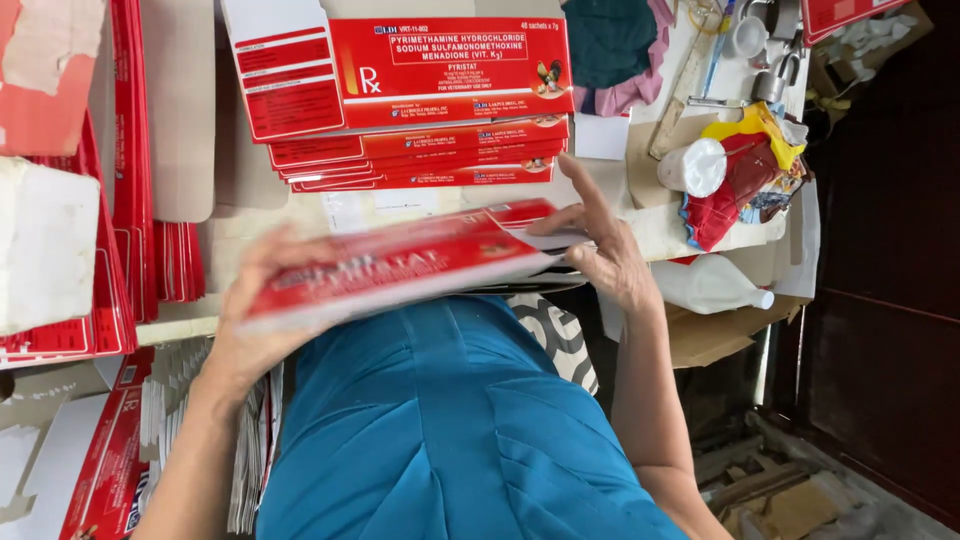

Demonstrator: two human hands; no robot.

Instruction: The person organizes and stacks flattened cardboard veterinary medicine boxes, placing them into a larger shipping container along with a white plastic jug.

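The worktop [640,225] is pale and crowded, and it fills the far part of the view. In the middle of it sits a stack of flat red and white cartons [420,110], piled one on another. On the far left, more red flat cartons [130,180] stand on edge in rows, and a white block [45,245] lies beside them. On the far right of the worktop there is a dark green cloth [610,40] with a bit of pink under it, a white roll [692,167], some red and yellow wrappers [745,165], and a few shiny metal clips [775,60]. A white plastic bottle [710,285] lies on its side at the right edge. Past the worktop on the right, the room is dark brown, and the floor [790,490] down there has bits of brown card and wood on it.

Near the person, a folded red carton [400,265] is held up between both hands, just above the blue clothes [450,420] and in front of the stack. It looks blurry. The left hand [250,320] holds its left end, with the grip wrapped around the edge. The right hand [600,255] is at its right end, with the fingers [590,195] spread out and the thumb touching the carton's flap. More flat cartons [110,460] lie low on the near left.
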